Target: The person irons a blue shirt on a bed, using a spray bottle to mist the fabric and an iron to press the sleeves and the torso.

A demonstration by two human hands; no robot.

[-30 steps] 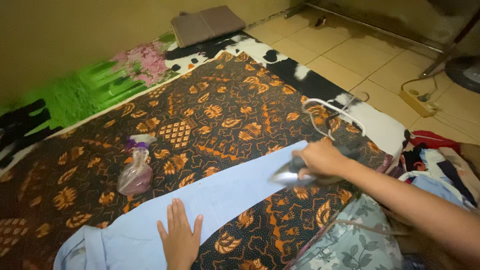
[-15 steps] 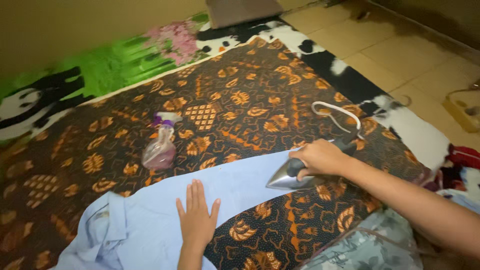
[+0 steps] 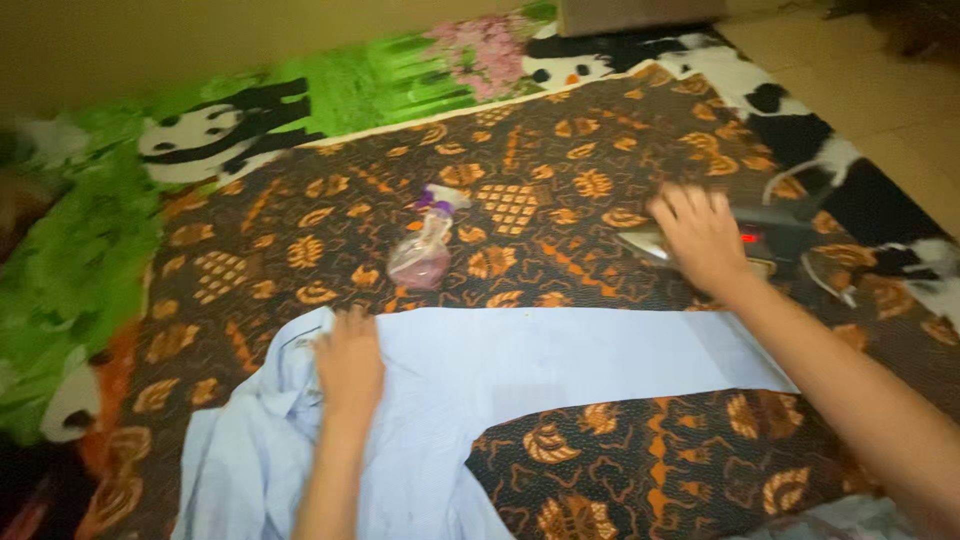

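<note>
A light blue shirt (image 3: 560, 355) lies spread on a brown and orange batik cloth (image 3: 300, 230), one sleeve stretched out to the right. My left hand (image 3: 348, 365) rests flat on the shirt near its collar and shoulder. My right hand (image 3: 700, 235) hovers with fingers spread over the near end of a dark clothes iron (image 3: 775, 235). The iron sits on the batik cloth just beyond the sleeve, with a small red light showing. The picture is blurred, so I cannot tell whether the fingers touch the iron.
A small clear spray bottle (image 3: 425, 255) with a purple nozzle lies on the cloth above the shirt. The iron's white cord (image 3: 800, 180) loops at the right. A green panda-print blanket (image 3: 90, 250) lies underneath at the left, with tiled floor (image 3: 900, 90) at the upper right.
My right hand moved the iron off the sleeve onto the cloth beyond it and opened its fingers. My left hand slid from the sleeve toward the collar. The camera swung left.
</note>
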